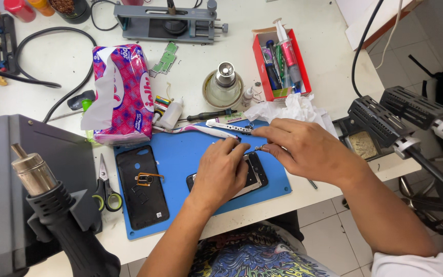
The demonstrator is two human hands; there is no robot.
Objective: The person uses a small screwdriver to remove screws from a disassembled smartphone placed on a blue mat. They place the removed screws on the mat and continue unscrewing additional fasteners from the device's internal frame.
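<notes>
Phone (256,174) opened on blue mat (180,154): thin, rigid, fragile; best held by its edges.
Left hand (221,172) presses it flat; right hand (298,149) pinches a small metal part (259,147) just above the phone.

Bright, even light falls from overhead on the white desk (329,36), leaving soft, short shadows under both hands; mild glare washes its far edge, corners bow with wide-angle distortion, and the near hot-air gun (52,205) looks slightly soft

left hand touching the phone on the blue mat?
Touching. The head view shows the left hand lying on top of the dark phone, covering most of it, with no gap between them on the blue mat.
</notes>
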